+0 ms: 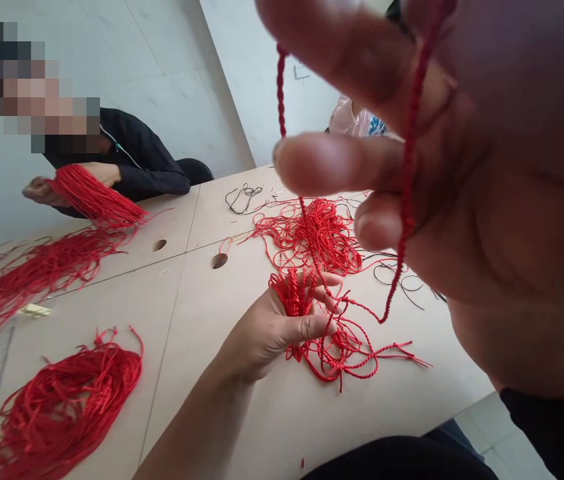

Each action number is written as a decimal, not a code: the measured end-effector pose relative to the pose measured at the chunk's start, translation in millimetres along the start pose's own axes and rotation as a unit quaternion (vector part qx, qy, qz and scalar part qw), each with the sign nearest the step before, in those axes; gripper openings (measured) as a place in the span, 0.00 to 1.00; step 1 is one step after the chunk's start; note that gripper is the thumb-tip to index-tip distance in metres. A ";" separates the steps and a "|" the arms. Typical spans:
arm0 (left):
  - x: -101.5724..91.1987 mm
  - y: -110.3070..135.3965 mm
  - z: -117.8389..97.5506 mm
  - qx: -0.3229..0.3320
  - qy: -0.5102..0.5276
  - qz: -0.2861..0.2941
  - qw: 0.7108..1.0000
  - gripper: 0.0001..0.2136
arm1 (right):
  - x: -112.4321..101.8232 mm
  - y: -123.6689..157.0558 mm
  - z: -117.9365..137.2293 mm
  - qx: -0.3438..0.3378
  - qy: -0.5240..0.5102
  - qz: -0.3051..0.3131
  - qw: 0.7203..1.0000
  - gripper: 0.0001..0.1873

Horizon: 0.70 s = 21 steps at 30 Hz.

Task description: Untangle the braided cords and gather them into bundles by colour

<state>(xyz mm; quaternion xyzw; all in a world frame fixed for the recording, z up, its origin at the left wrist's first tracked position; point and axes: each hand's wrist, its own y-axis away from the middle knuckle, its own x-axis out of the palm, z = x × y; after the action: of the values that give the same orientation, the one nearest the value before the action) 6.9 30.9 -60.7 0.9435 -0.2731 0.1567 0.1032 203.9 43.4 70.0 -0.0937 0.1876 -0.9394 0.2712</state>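
Note:
My left hand (267,333) is closed round a bundle of red braided cords (296,293), low over the table. Close to the camera, my right hand (487,200) is raised with its fingers bent, its palm side showing. One red braided cord (409,153) passes across this palm and up to the fingers at the top, where the exact grip is cut off. The cord also hangs behind the fingertips and runs down to the left hand. Several looped red braided cords (357,363) lie on the table beside my left hand, their knotted ends pointing right.
A heap of thin red cord (327,233) lies beyond my left hand, near black cords (245,199). At left is a coiled red bundle (72,400). Across the pale table (212,320), a person in a dark jacket (147,153) holds red strands (95,197). The tabletop has round holes.

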 end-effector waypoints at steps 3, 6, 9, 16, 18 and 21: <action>9.7 3.6 1.1 -0.013 0.026 0.002 1.000 0.11 | 6.2 6.8 -14.7 -0.092 -0.083 0.082 0.989 0.11; 11.9 7.5 -8.6 0.037 0.012 -0.048 0.998 0.06 | 9.7 12.8 -26.1 -0.117 -0.092 -0.010 0.989 0.10; 0.7 13.8 -32.9 0.128 -0.012 -0.162 0.978 0.11 | -1.4 16.7 -38.8 -0.091 -0.041 -0.136 0.986 0.08; -54.1 25.6 -72.4 0.179 -0.244 -0.367 0.879 0.10 | -43.9 37.4 -109.7 0.142 0.497 0.080 0.852 0.07; -64.7 23.1 -71.0 0.104 -0.385 -0.422 0.814 0.13 | -40.6 47.3 -132.4 0.162 0.532 0.141 0.819 0.08; -69.7 18.1 -66.5 0.037 -0.429 -0.416 0.801 0.14 | -30.1 57.1 -158.1 0.170 0.542 0.200 0.798 0.13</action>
<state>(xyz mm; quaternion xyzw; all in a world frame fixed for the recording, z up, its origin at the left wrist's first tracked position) -74.8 68.2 -21.5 0.9403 0.1353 -0.3124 -0.0044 212.2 62.7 -99.5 0.5183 0.1559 -0.7781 0.3189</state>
